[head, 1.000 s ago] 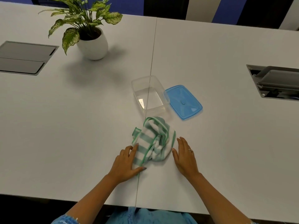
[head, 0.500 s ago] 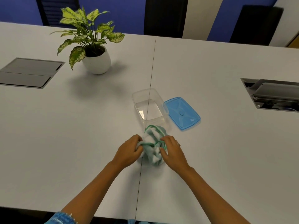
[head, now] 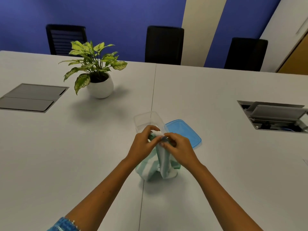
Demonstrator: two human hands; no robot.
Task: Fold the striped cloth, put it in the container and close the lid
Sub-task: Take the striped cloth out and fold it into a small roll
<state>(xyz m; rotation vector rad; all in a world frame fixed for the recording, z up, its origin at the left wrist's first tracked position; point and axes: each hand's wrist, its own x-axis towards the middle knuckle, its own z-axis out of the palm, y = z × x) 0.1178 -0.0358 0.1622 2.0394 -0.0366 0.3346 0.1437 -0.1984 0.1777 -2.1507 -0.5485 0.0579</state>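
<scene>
A: Where is the green-and-white striped cloth [head: 158, 162]?

B: Lifted in a bunch above the white table [head: 83, 155], in front of the clear rectangular plastic container [head: 146, 118]. Its lower folds hang down and look to brush the tabletop. The left hand [head: 141, 146] and the right hand [head: 179, 150] each pinch its top edge, fingers curled around the fabric, close together.

A: How will it handle?

B: I judge it light, soft and limp. It sags wherever it is not held, so taking 2 corners along 1 edge and spreading them should flatten it.

A: Room to work?

B: The flat blue plastic lid [head: 185, 132] lies just right of the container, touching or nearly so. The potted plant in a round white pot [head: 98, 80] stands well apart at far left. The near table edge lies below the forearms, with bare surface on both sides for laying the cloth down.
</scene>
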